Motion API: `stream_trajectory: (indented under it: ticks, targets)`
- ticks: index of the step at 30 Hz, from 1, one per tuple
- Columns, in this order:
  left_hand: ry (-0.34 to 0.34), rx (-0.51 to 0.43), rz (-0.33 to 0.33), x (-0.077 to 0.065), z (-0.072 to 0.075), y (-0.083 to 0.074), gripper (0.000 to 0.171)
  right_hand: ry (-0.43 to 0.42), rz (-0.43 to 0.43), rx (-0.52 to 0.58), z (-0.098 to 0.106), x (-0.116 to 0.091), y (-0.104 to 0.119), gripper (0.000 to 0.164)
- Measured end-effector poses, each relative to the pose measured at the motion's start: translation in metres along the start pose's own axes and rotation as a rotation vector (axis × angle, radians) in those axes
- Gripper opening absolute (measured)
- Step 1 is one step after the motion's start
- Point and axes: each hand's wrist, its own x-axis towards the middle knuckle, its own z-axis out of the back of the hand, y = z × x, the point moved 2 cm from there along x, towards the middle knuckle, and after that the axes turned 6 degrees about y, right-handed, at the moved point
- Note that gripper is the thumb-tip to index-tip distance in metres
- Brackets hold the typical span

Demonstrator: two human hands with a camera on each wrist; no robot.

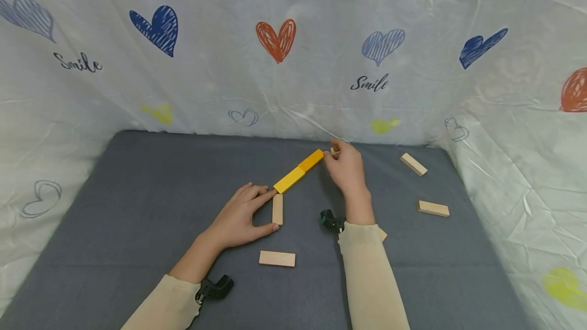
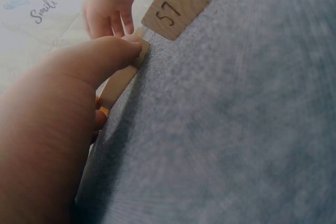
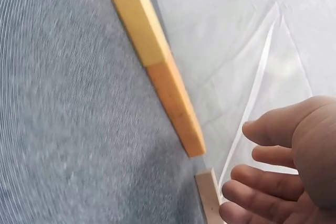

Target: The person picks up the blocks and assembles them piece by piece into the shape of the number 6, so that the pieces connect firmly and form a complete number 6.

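Observation:
Two painted wooden blocks, one yellow [image 1: 289, 180] and one orange [image 1: 311, 159], lie end to end in a slanting line on the grey cloth. Below the yellow one, my left hand [image 1: 240, 215] spans a plain wooden block [image 1: 277, 210], thumb at its near end and index finger at its far end. My right hand [image 1: 347, 167] is beyond the orange block's far end, next to another plain block [image 3: 209, 195]. Its thumb and fingers stand apart in the right wrist view; whether the fingertips touch that block I cannot tell.
Plain blocks lie about: one in front [image 1: 277, 258], one at the back right [image 1: 414, 164], one at the right [image 1: 433, 208], and one partly under the right sleeve [image 1: 382, 235]. A white curtain [image 1: 321, 65] printed with hearts hangs behind the table.

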Motion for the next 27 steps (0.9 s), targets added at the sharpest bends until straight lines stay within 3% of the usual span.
stream_trajectory:
  ticks: [14, 27]
  targets:
    - [0.004, 0.003, 0.004, 0.0, -0.002, 0.001, 0.086, -0.089, 0.032, -0.131, 0.002, 0.005, -0.013, 0.044]
    - [0.001, 0.017, 0.0, 0.0, -0.002, 0.002, 0.086, -0.107, -0.047, -0.16, 0.002, 0.005, -0.016, 0.055]
